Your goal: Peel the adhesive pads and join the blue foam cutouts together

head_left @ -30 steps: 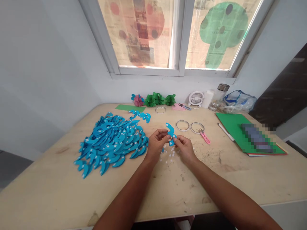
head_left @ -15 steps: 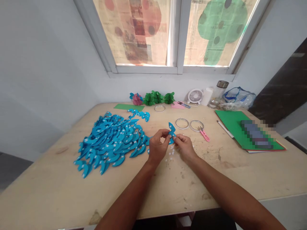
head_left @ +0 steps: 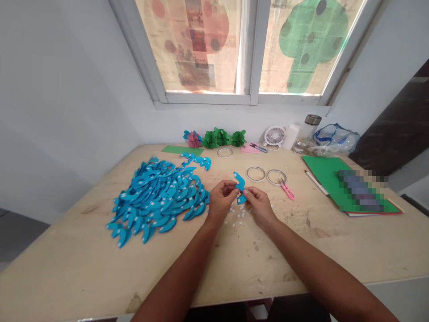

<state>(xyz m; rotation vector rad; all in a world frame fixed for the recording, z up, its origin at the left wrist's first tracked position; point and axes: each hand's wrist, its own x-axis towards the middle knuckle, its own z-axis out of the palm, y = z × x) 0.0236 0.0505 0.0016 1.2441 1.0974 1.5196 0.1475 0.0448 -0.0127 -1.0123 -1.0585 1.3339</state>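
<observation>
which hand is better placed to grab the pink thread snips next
Probably the right hand: it is nearer the pink thread snips, while the left hand is farther off. Both hold the blue cutout.

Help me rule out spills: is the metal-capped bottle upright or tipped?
Upright: the bottle stands with its base on the table and its metal cap at the top.

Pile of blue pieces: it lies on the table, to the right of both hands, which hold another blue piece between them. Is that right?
Wrong side: the head view shows the pile of blue pieces to the left of the left hand and right hand. They do hold another blue piece between them.
</observation>
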